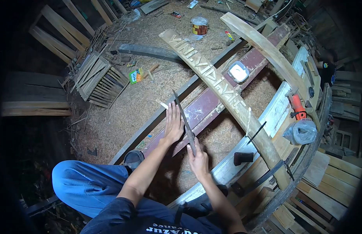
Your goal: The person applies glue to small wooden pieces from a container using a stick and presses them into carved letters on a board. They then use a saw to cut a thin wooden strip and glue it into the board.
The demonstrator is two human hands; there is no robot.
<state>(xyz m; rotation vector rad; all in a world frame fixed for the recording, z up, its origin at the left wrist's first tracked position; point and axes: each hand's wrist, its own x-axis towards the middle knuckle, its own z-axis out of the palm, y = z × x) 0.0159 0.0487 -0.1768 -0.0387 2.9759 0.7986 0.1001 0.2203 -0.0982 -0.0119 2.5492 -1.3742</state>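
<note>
My right hand (199, 160) is wrapped around the handle of a long narrow hand tool (183, 117) with a dark blade, tapering to a tip that points away from me. My left hand (174, 124) lies palm down on the edge of the dark red beam (198, 113), its fingers stretched out alongside the blade. A short pale wood strip (161, 103) sticks out past those fingertips, the rest of it hidden under the hand. To the right, a long plank (231, 102) crosses the beam, bearing several small wood pieces laid in letter-like shapes.
A white tub (238, 72) sits on the beam beside the plank. Right of it are a curved board (266, 48), an orange power tool (298, 105), a plastic bag (304, 130) and a dark block (243, 158). A slatted wooden crate (102, 84) and a paint can (199, 27) stand on the sawdust-covered floor.
</note>
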